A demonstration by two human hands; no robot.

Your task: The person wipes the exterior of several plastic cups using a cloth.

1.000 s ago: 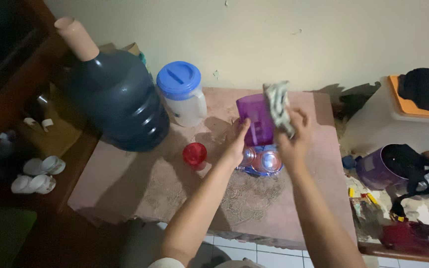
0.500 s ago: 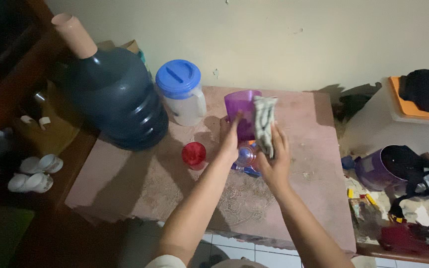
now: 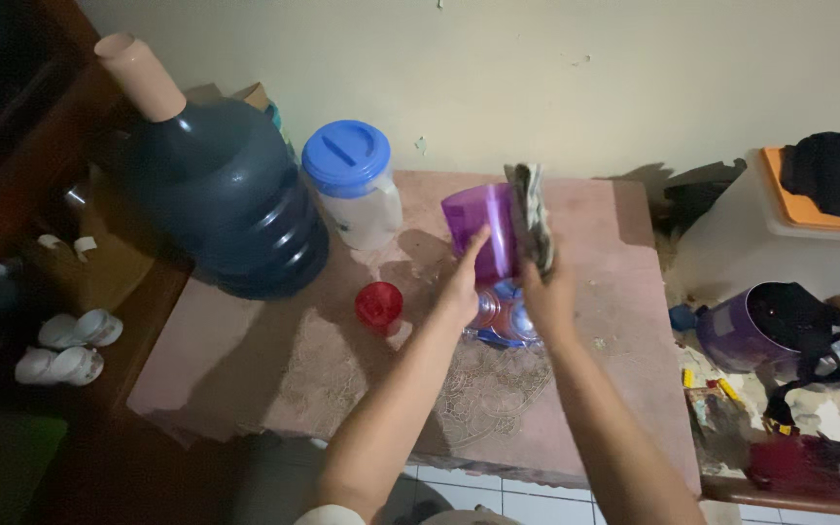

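My left hand (image 3: 462, 282) grips a translucent purple cup (image 3: 478, 228) from its near side and holds it above the table. Pressed against the cup's right side is a patterned grey-white cloth (image 3: 533, 216), bunched in my right hand (image 3: 548, 297). Under both hands lie clear round glasses on a blue tray (image 3: 504, 318). A small red cup (image 3: 379, 303) stands to the left of my left hand.
A big dark water jug (image 3: 230, 199) with a tan neck stands at the back left of the pink-covered table (image 3: 294, 360). Beside it is a white jar with a blue lid (image 3: 352, 180). A purple bucket (image 3: 746, 331) and clutter lie to the right, white cups (image 3: 70, 345) to the left.
The cloth slid down the cup's right side half a second ago and is now back up at the rim. My left hand has kept its grip, and the cup shifted slightly.
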